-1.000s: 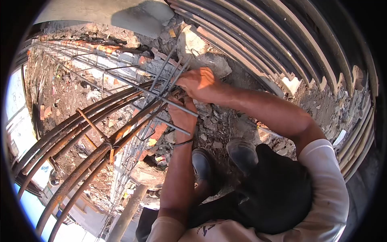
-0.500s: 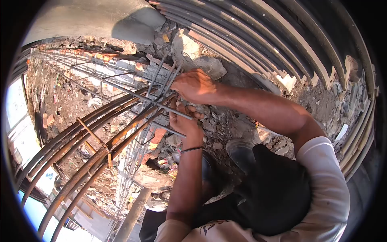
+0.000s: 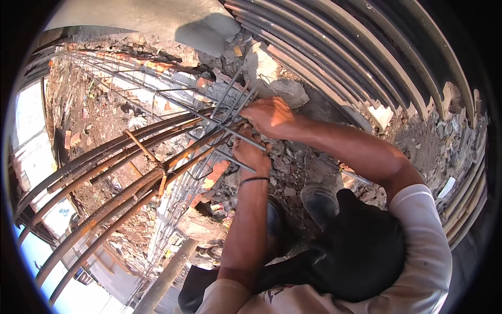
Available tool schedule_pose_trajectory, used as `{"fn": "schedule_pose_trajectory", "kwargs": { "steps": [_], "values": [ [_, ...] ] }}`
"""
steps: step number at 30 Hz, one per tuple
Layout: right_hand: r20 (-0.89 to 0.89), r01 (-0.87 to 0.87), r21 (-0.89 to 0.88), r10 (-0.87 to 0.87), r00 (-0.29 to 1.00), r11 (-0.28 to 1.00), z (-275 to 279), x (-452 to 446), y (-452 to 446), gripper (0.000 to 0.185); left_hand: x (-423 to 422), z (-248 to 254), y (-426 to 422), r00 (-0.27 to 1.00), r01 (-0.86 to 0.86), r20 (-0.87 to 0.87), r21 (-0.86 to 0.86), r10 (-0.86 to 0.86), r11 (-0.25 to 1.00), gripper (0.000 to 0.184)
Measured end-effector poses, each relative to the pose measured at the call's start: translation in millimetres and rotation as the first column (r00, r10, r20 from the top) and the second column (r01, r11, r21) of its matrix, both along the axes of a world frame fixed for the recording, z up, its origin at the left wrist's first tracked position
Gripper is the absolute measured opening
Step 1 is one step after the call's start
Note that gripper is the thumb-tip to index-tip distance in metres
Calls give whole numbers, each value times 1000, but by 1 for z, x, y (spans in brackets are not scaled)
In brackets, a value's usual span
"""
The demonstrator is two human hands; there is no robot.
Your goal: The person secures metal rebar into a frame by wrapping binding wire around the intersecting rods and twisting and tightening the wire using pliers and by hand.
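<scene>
Grey steel rebars (image 3: 238, 136) cross rusty bent rebars (image 3: 141, 184) at a joint in front of me. My right hand (image 3: 269, 118) is closed at the upper side of this joint, its fingertips against the bars; what they pinch is hidden. Just below, my left hand (image 3: 252, 152), with a dark band at the wrist, has its fingers curled in among the bar ends. Anything inside its grip cannot be made out. A rusty stirrup (image 3: 144, 146) crosses the bent bars left of the joint.
A long rebar cage (image 3: 130, 97) stretches away to the upper left. Corrugated sheets (image 3: 334, 47) stand along the upper right. Rubble and a concrete chunk (image 3: 290, 93) lie beyond my hands. A round pole (image 3: 167, 277) slants at the bottom. My shoe (image 3: 319, 204) rests on broken ground.
The whole view has shifted, so the bars and both hands appear farther right. Both hands stay at the same joint, and the left hand's fingers are turned slightly differently.
</scene>
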State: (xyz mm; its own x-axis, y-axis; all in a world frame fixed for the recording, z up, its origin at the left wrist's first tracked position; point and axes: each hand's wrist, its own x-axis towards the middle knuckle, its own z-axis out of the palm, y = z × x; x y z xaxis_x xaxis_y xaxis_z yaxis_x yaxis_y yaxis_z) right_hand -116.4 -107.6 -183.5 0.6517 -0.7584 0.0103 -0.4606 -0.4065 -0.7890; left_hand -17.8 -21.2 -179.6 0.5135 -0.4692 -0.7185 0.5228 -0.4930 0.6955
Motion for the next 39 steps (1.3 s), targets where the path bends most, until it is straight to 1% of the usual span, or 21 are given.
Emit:
{"fn": "schedule_pose_trajectory", "kwargs": {
  "steps": [3, 6, 7, 9, 11, 15, 17, 19, 21, 22, 23, 24, 26, 27, 28, 30, 32, 33, 36, 37, 39],
  "values": [
    [2, -11, -6, 11, 1000, 1000, -1, 1, 1, 16, -5, 3, 2, 1000, -4, -2, -15, 4, 1000, 12],
    [-24, -30, -33, 29, 999, 999, 3, -2, 2, 23, -3, 1, 1, 1000, -7, -8, -20, 7, 1000, 13],
    [-4, -11, 110, 11, 1000, 994, 7, -4, 9, 27, 0, -2, 2, 999, -20, -29, -17, 20, 1000, 13],
    [14, 5, 251, -8, 1000, 968, 6, -9, 23, 31, 3, -5, 3, 998, -26, -64, -56, 22, 998, 9],
    [90, 36, -9, -35, 995, 999, -5, -13, 39, 40, 6, -4, 6, 994, -41, -100, -90, 31, 995, 5],
    [110, 80, -24, -77, 991, 996, 4, -20, 45, 37, 5, 4, 7, 995, 58, -64, -191, -71, 980, 9],
    [64, 51, 276, -71, 995, 960, 17, -28, 39, 42, 5, 8, 13, 992, 99, -65, -174, -112, 980, 18],
    [182, 75, 83, -89, 979, 994, -19, -27, 37, 41, 2, 11, 12, 992, 59, -100, -136, -73, 989, 20],
    [35, 6, 254, -16, 999, 967, 3, -31, 20, 41, 0, 13, 13, 988, 46, -142, -93, -59, 995, 25],
    [-42, 2, 260, 9, 999, 966, 0, -28, 13, 42, 1, 13, 13, 987, 50, -146, -69, -60, 996, 26],
    [10, -18, 124, 16, 1000, 992, -22, -29, 11, 38, 4, 7, 13, 984, 31, -174, -91, -47, 995, 26],
    [20, -77, 117, 75, 997, 990, -22, -30, 5, 36, 8, 3, 14, 980, 13, -198, -115, -35, 993, 26],
    [-66, -67, 99, 74, 995, 993, -18, -28, 5, 34, 9, 6, 10, 982, -32, -186, -127, 7, 991, 28],
    [-62, -92, 42, 94, 994, 995, -26, -28, 2, 34, 11, 1, 10, 983, -54, -181, -119, 32, 991, 28],
    [-61, -112, -19, 111, 992, 994, -26, -28, -1, 35, 14, -4, 8, 979, -25, -203, -143, -5, 989, 29],
    [-44, -166, 14, 166, 985, 986, -21, -24, 1, 36, 17, -5, 7, 974, -4, -223, -181, -37, 983, 30],
    [-96, -144, 70, 151, 984, 987, -11, -23, 13, 36, 18, -1, 4, 979, 27, -195, -148, -56, 989, 27],
    [-28, -66, 101, 70, 997, 993, 2, -24, 25, 42, 19, 0, 4, 980, 23, -190, -166, -55, 986, 22],
    [-46, -40, 53, 43, 998, 998, -1, -20, 37, 47, 23, -4, 5, 975, 84, -185, -214, -125, 973, 22],
    [-102, -11, 10, 12, 995, 1000, -2, -20, 41, 48, 25, -7, 8, 975, 84, -184, -217, -125, 973, 22],
    [-103, -9, 39, 13, 995, 999, 5, -21, 44, 49, 30, -10, 12, 961, 104, -213, -310, -176, 945, 22]
  ]
}}
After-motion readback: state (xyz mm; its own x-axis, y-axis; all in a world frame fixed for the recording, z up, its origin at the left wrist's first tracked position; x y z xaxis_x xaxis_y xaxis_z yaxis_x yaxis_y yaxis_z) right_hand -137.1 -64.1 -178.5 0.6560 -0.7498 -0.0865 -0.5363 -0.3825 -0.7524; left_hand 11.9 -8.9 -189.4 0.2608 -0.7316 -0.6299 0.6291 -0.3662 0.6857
